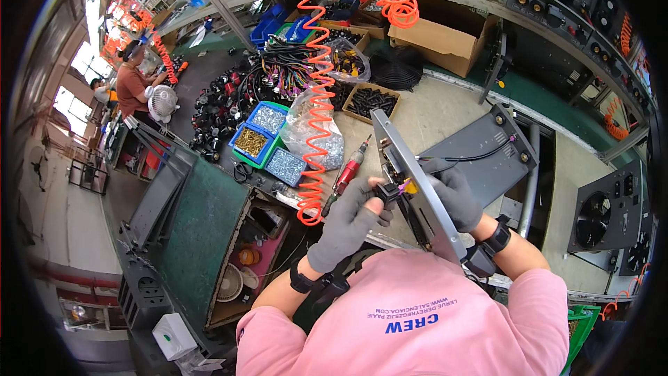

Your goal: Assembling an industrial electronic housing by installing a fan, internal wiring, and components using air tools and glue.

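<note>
My left hand (346, 228), in a grey glove, pinches a small black square socket-like part (387, 193) between thumb and fingers. Purple and yellow pieces show just beside that part, against the inner face of a grey metal panel (394, 138). The panel stands tilted on edge in front of me. My right hand (456, 193), also gloved, grips the panel from its right side; some fingertips are hidden behind it. A red and black power screwdriver (350, 170) lies left of the panel. To the right lies a flat dark grey metal plate (466, 146) with a black cable across it.
Blue trays (250, 142) of screws, a clear plastic bag (313, 132) and a box of black parts (372, 102) lie beyond my left hand. An orange coiled hose (320, 97) hangs down. A fan panel (593, 219) stands at right. Another person (132, 87) works far left.
</note>
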